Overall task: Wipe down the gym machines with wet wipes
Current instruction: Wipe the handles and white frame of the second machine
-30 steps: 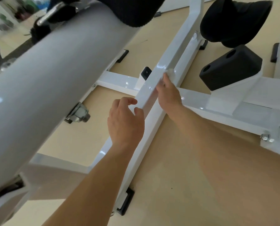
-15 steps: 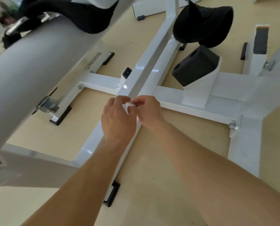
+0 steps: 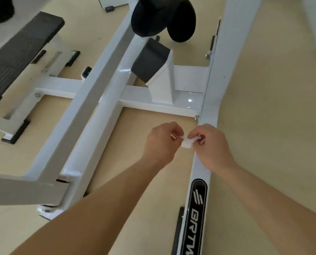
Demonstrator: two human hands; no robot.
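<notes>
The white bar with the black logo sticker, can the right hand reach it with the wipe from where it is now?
Probably yes. The right hand is directly over that bar, pinching the wipe together with the left hand, and nothing shows between hand and bar.

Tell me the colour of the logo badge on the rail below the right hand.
The badge is black with silver lettering, seen in the head view.
</notes>
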